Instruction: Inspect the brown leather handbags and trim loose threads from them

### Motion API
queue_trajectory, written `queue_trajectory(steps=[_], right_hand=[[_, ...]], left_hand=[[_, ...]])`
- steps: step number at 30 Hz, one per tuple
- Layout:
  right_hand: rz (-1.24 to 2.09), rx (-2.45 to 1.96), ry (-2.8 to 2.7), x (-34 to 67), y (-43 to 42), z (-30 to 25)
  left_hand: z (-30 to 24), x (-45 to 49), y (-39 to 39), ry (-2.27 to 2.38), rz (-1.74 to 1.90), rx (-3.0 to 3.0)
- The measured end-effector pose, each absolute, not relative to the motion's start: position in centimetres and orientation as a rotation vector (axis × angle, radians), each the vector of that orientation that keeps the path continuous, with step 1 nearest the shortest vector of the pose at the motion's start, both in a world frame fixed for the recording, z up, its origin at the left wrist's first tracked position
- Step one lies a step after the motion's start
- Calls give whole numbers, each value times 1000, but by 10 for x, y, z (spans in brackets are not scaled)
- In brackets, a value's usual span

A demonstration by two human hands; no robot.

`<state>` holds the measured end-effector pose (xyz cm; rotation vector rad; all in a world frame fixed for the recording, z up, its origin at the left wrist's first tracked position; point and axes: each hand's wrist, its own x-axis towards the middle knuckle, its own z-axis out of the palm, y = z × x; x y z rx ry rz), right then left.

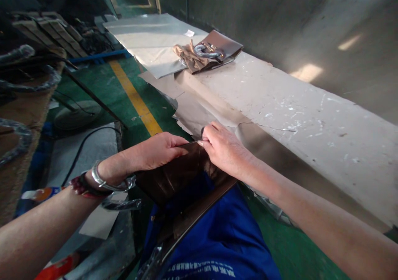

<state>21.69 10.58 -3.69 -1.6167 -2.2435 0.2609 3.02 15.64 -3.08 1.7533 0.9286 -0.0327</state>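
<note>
A dark brown, glossy handbag (164,182) rests against the blue apron (230,234) on my lap, its mouth facing up. Along the bag's far edge, my left hand (160,150) pinches the rim between thumb and fingers. Close beside it, my right hand (222,149) is closed on the same edge, with a small dark bit showing above its fingers that I cannot make out. Clear plastic film hangs near the bag's lower left side.
The paper-covered table (298,110) runs along the wall, its torn covering hanging over the near side. Another brown bag (225,43), with a plastic-wrapped handle (207,51), lies on it. At left are a low bench (124,230) and a round stand base (77,114).
</note>
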Motion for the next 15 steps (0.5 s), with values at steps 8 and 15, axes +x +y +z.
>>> queue_trajectory(steps=[8,15], right_hand=[[262,-1643,-2248,218,105,-36],[252,-1620,-2246,219,104,-37]], left_hand=[[-30,31,156,950,-52,1786],[-28,32,157,930,-83,1745]])
